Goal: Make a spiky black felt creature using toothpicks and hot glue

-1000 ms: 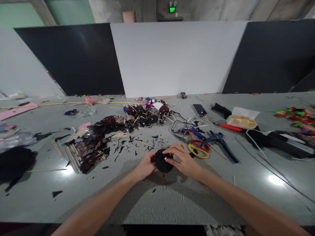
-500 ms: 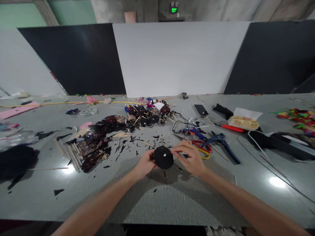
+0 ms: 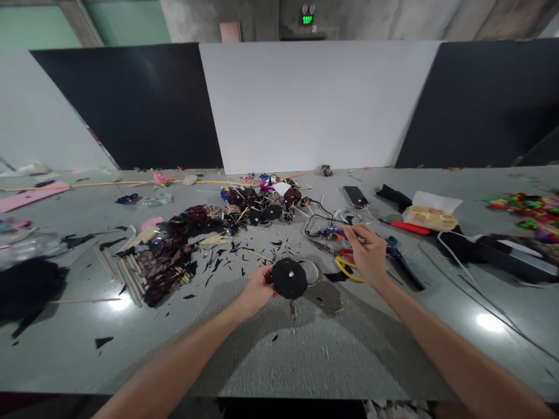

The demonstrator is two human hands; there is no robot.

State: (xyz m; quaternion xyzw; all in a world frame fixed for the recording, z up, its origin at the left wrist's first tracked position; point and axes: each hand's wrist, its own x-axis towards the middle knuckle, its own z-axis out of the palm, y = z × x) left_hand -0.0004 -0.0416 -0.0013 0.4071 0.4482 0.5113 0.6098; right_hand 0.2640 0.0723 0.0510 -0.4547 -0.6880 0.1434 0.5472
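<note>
My left hand is closed on the edge of a small black cloth miniature umbrella, its round top facing me with a white dot in the centre. A short brown stick end pokes out below it. Up and to the right, my right hand is in a pinch, and what is in its fingertips, if anything, is too small to make out. Beside those fingertips lies a blue glue gun with an orange part. Under that hand are scissors with yellow handles and blue-handled pliers. A roll of tape lies behind the black umbrella.
Several small umbrellas and stick frames are heaped at the back. Dark cloth pieces and wooden sticks lie to the left, with black scraps scattered between. A phone, a red cutter and cables are on the right.
My right hand has left the umbrella's white centre and moved up and right, over the pliers near the glue gun. My left hand still holds the umbrella, almost in the same place.
</note>
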